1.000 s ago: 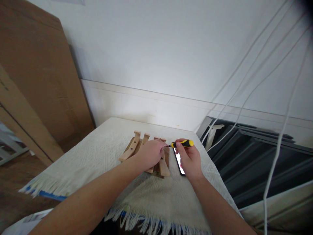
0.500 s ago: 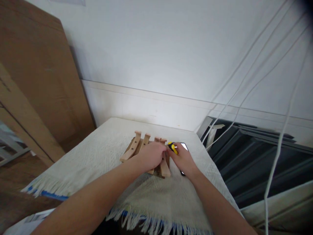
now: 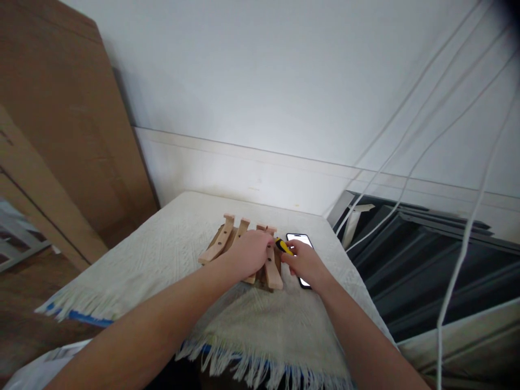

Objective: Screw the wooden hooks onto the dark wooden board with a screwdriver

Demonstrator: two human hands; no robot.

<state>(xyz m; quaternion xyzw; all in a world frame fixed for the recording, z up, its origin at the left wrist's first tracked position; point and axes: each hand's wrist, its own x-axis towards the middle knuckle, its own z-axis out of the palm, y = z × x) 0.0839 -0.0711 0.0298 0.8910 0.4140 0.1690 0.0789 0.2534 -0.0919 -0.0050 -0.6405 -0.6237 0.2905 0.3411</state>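
A wooden piece made of several slats lies on a cream fringed cloth. My left hand rests curled on top of the slats and presses them down. My right hand is closed round a small yellow-and-black screwdriver, whose tip points at the rightmost slat. A phone with a lit screen lies under and behind my right hand.
Large cardboard sheets lean against the wall at the left. Dark metal frames lie on the floor to the right of the cloth. Several white cables hang across the right side. A white wall stands behind.
My right hand has turned the screwdriver from lying sideways above the phone to pointing down at the rightmost slat, and has moved closer to my left hand. The phone's far end has come into view.
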